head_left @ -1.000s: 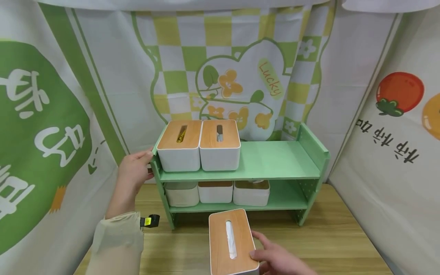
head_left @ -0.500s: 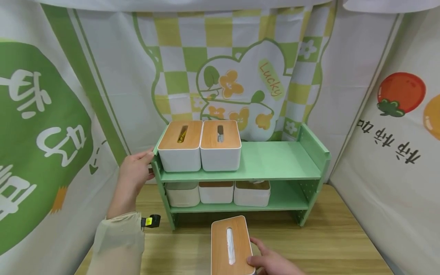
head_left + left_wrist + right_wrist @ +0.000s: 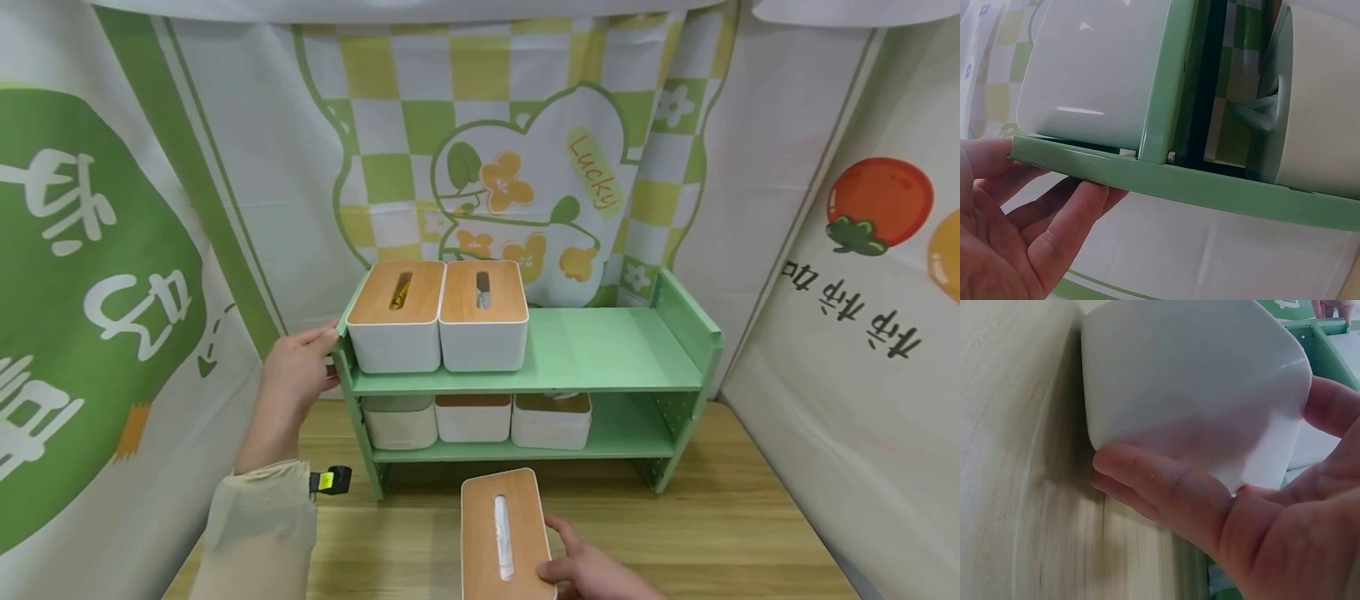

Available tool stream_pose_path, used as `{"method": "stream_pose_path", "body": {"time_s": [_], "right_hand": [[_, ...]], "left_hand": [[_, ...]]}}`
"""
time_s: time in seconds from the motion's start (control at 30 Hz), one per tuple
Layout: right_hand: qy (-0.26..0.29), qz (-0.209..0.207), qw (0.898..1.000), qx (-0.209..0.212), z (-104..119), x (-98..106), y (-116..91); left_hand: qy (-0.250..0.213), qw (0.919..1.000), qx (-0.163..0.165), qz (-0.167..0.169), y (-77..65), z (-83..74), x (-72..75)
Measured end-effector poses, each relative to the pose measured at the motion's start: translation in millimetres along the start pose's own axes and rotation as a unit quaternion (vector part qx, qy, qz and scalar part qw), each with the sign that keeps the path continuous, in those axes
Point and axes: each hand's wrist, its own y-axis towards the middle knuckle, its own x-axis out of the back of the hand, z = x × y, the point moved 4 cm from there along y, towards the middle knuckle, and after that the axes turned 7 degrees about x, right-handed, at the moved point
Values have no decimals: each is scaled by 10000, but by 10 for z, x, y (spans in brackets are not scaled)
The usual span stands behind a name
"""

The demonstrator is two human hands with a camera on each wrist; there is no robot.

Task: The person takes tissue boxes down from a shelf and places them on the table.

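My left hand (image 3: 296,371) grips the top of the left side panel of a green two-tier shelf (image 3: 615,346). In the left wrist view, the thumb and fingers of that left hand (image 3: 1029,219) lie on either side of the green panel edge (image 3: 1166,181). My right hand (image 3: 592,571) holds a white tissue box (image 3: 480,533) with a wood-look lid, in front of the shelf. White tissue shows in its slot. The right wrist view has the fingers of the right hand (image 3: 1260,519) spread along the box's white side (image 3: 1191,381), low over the wooden table.
Two similar boxes stand side by side on the top tier, a left one (image 3: 395,346) and a right one (image 3: 483,343). Below them, a cream box (image 3: 399,425) and two white boxes (image 3: 472,421) line the lower tier. Printed curtains (image 3: 247,192) surround the wooden table (image 3: 720,517).
The tissue box in my right hand has shifted slightly down and toward me since a second ago, and has stayed almost still in the last half second. My left hand keeps its grip.
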Motion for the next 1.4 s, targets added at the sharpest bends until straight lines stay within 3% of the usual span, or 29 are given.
{"method": "stream_pose_path", "body": {"time_s": [0.33,0.4,0.47,0.53,0.6,0.7,0.77,0.83,0.9,0.97,1.03,1.17,1.4], "right_hand": [[-1152,-643,9912,-72,67,131,33],[-1661,-861,9823,-25,112,119,39],[-2408,-1024,9651,130,180,87,30],[-3415,-1195,9316,348,252,42,15],[-4357,-1316,8882,633,326,-31,-6],[-5534,-1463,8100,1276,419,-174,-25],[-6028,-1457,7667,1661,462,-295,-30],[-6416,-1345,7273,2034,475,-419,-22],[-6670,-1121,7031,2196,458,-532,2],[-6870,-893,6914,2048,415,-609,37],[-7013,-737,6879,1719,368,-653,67],[-7075,-718,6933,1163,305,-675,72],[-7044,-959,6962,996,342,-565,-50]], "left_hand": [[61,10000,53,-48,22,21,0],[104,9999,59,-74,24,23,3],[104,9999,60,-76,27,25,-3],[97,9999,55,-73,27,26,-9],[85,9999,42,-65,29,27,-15],[103,9999,20,-65,33,27,-17],[131,9999,20,-66,31,23,-16],[160,9998,23,-73,26,19,-12],[174,9998,31,-80,17,14,-6],[158,9998,22,-75,11,8,-1],[139,9999,4,-56,8,2,1],[108,9999,19,-40,5,0,9],[53,10000,44,4,-2,4,7]]}}
